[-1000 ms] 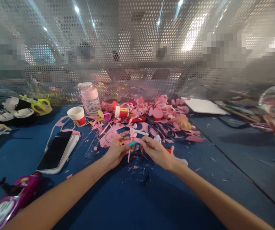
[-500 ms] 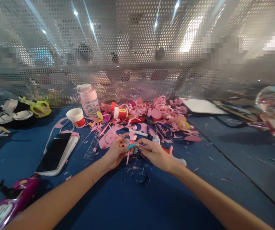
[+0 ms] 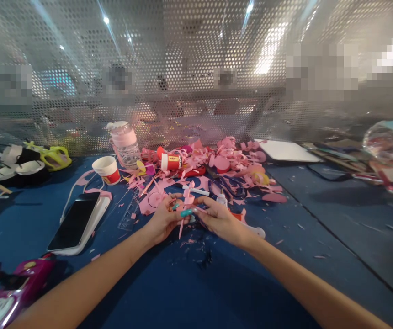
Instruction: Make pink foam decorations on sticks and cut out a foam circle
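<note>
My left hand (image 3: 162, 220) and my right hand (image 3: 221, 219) meet over the blue table (image 3: 189, 283), fingers pinched together on a small pink paper piece (image 3: 186, 201) with a thin strip hanging below it. The fingernails are teal. Just behind the hands lie a pink sheet with a drawn circle (image 3: 153, 201), a white pen (image 3: 196, 190) and a small glue bottle (image 3: 221, 198). A heap of pink paper scraps (image 3: 231, 162) spreads further back.
A phone on a white case (image 3: 76, 221) and a clear ruler (image 3: 130, 214) lie left. A paper cup (image 3: 107, 169), a pink bottle (image 3: 124, 141) and a red-white tube (image 3: 171, 161) stand behind. A perforated metal screen (image 3: 196, 68) closes the back. A purple object (image 3: 14, 292) sits bottom left.
Both hands stay together on the pink piece with only small finger shifts. The view has drifted slightly to the right.
</note>
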Action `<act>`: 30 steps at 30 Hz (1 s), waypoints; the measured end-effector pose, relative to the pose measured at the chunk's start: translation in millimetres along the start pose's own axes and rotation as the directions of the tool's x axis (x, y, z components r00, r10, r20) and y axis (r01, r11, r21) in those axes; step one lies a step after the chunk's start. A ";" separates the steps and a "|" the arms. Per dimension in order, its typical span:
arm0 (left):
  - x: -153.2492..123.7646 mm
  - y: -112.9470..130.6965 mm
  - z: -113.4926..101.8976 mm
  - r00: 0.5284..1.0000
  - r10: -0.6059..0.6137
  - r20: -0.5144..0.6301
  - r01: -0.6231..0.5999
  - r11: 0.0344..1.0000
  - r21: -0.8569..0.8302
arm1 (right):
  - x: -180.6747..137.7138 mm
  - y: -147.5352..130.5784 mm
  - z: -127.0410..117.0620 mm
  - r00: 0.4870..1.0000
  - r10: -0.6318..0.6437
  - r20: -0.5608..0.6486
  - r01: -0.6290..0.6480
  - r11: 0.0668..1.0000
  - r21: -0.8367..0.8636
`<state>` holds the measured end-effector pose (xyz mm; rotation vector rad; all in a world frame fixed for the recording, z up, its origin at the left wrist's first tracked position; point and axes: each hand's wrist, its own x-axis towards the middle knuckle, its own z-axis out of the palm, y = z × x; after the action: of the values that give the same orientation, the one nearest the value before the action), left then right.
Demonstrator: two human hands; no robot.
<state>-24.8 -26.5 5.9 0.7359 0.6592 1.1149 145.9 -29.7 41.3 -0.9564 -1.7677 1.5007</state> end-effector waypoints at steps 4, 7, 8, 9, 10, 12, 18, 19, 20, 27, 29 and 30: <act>-0.9 0.5 1.4 1.000 0.004 -0.007 -0.003 1.000 0.028 | -1.2 -2.8 3.4 1.000 0.012 -0.016 -0.011 0.999 0.043; -2.4 2.1 4.5 1.000 -0.002 -0.023 0.003 0.999 0.047 | -1.5 -3.6 5.1 1.000 0.018 0.000 -0.018 0.996 0.088; -2.7 2.4 5.3 1.000 -0.003 -0.028 0.004 0.999 0.049 | -1.5 -3.7 5.4 1.000 0.022 0.006 -0.022 0.995 0.102; -2.8 2.6 5.8 1.000 -0.002 -0.028 0.004 0.999 0.048 | -1.5 -3.7 5.6 1.000 0.028 0.010 -0.029 0.993 0.112; -2.7 2.5 5.9 1.000 -0.002 -0.024 0.003 0.999 0.044 | -1.5 -3.8 5.7 0.999 0.036 0.011 -0.037 0.992 0.120; -1.8 2.0 5.0 1.000 0.001 -0.017 0.000 0.999 0.036 | -1.8 -4.5 6.1 0.998 0.056 0.006 -0.056 0.990 0.131; 0.6 0.4 1.1 1.000 0.015 -0.022 -0.014 0.999 0.037 | -2.9 -8.8 8.8 0.997 0.075 0.004 -0.074 0.965 0.251; 0.5 0.3 1.0 1.000 0.014 -0.016 -0.013 0.999 0.038 | -2.7 -8.9 9.2 0.997 0.074 0.011 -0.074 0.960 0.269; 0.3 0.3 1.1 1.000 0.013 -0.011 -0.012 0.999 0.038 | -2.6 -8.8 9.4 0.997 0.071 0.018 -0.073 0.955 0.286; -0.2 -0.4 1.6 0.998 0.040 -0.040 -0.038 0.998 0.055 | -3.6 -5.9 10.5 0.998 0.054 0.043 -0.066 0.930 0.361; 0.2 -0.5 1.4 0.998 0.044 -0.046 -0.041 0.997 0.067 | -4.6 -5.9 11.4 0.998 0.054 0.038 -0.064 0.928 0.366; 0.4 -0.4 1.4 0.998 0.046 -0.052 -0.042 0.996 0.075 | -5.0 -5.9 11.8 0.998 0.054 0.035 -0.063 0.926 0.371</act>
<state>-23.3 -26.5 6.3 0.7888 0.7363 1.1589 138.1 -40.7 45.3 -0.8022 -1.4057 1.8098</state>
